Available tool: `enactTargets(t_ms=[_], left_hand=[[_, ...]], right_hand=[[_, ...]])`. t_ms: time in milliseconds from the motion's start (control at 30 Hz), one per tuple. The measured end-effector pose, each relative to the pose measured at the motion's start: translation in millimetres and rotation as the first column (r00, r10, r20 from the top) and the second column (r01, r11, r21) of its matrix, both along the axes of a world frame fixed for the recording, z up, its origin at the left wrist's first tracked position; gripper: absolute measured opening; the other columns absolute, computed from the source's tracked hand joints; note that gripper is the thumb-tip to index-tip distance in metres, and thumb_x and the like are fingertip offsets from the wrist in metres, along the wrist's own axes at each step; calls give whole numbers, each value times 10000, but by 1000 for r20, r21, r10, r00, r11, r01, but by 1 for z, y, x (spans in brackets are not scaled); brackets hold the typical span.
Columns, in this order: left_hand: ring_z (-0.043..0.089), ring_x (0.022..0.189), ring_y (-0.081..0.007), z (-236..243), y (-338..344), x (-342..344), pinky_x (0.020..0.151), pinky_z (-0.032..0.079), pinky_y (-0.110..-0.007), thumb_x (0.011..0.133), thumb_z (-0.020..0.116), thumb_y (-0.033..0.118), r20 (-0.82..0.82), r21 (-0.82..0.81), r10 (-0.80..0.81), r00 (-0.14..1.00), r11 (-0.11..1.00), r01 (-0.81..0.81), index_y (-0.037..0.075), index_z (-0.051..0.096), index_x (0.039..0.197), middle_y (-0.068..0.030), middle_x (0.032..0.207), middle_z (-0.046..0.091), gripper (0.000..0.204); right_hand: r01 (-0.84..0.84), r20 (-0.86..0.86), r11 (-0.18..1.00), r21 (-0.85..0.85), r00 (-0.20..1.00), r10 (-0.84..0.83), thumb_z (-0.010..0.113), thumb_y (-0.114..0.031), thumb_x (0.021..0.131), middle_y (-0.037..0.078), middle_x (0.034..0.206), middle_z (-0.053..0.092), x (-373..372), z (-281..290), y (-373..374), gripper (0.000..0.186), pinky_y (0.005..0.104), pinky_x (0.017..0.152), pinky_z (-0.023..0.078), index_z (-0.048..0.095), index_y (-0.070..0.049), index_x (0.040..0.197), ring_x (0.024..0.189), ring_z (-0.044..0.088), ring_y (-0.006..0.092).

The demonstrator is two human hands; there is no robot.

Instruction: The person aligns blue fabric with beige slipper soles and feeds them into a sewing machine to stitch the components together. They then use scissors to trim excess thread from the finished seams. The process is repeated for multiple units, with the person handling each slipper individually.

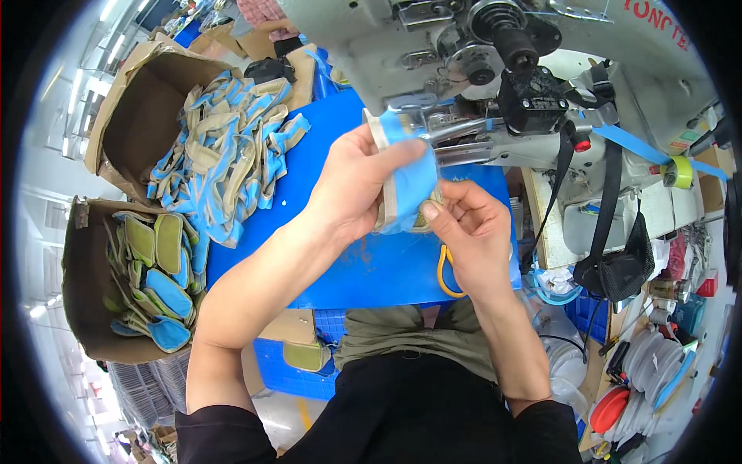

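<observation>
In the middle of the view, a beige fabric piece with a blue band is held up at the sewing machine's metal arm. My left hand grips its left side, thumb across the blue band. My right hand pinches its lower right part between thumb and fingers. The piece partly hides the end of the arm. Yellow-orange scissor handles lie on the blue table surface below the piece, partly behind my right hand.
A heap of blue-and-beige strips spills from a cardboard box. Another box holds padded blue-and-olive pieces. The machine head overhangs the back; hanging straps and stacked reels are at right. Another person stands behind.
</observation>
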State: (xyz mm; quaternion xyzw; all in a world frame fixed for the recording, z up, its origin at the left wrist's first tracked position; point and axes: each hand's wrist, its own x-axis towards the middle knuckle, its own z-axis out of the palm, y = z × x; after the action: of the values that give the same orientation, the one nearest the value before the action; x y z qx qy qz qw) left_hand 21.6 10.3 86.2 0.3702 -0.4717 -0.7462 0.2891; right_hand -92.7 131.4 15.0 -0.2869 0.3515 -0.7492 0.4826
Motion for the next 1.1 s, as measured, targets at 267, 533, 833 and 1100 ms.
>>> enactTargets(t_ms=[267, 533, 833, 1100], left_hand=[[732, 843, -134, 2, -4, 2, 748, 613, -303, 946, 759, 64, 4, -38, -42, 999, 998, 43, 35, 670, 1140, -62, 1016, 750, 216], [718, 916, -118, 4, 5, 14, 826, 577, -273, 958, 766, 105, 27, -122, -59, 998, 991, 62, 12, 669, 1191, -62, 1077, 753, 269], [725, 936, -131, 1, 23, 22, 874, 584, -306, 1050, 659, 204, -30, -98, 10, 999, 995, -13, 15, 696, 1185, -64, 1062, 760, 234], [726, 1054, -183, 2, 26, 21, 947, 592, -355, 1063, 631, 210, -51, 257, 28, 998, 966, -14, 17, 624, 1300, -97, 1190, 734, 305]], right_hand=[[12, -30, 1000, -8, 999, -13, 725, 22, 955, 45, 959, 737, 0, 1, -1, 219, 239, 761, 547, 700, 39, 1171, 857, 668, 73], [-21, -25, 999, 41, 999, 22, 741, -22, 954, 44, 1007, 744, -8, 8, -7, 247, 231, 758, 534, 702, 41, 1190, 881, 662, 71], [92, -212, 995, 30, 974, -84, 751, -31, 885, 58, 887, 762, -10, 5, -9, 232, 261, 677, 540, 750, -3, 1116, 757, 687, 95], [175, -380, 984, -39, 908, -177, 762, -82, 835, 116, 910, 769, -14, 0, -3, 262, 343, 757, 569, 752, -14, 1087, 799, 720, 202]])
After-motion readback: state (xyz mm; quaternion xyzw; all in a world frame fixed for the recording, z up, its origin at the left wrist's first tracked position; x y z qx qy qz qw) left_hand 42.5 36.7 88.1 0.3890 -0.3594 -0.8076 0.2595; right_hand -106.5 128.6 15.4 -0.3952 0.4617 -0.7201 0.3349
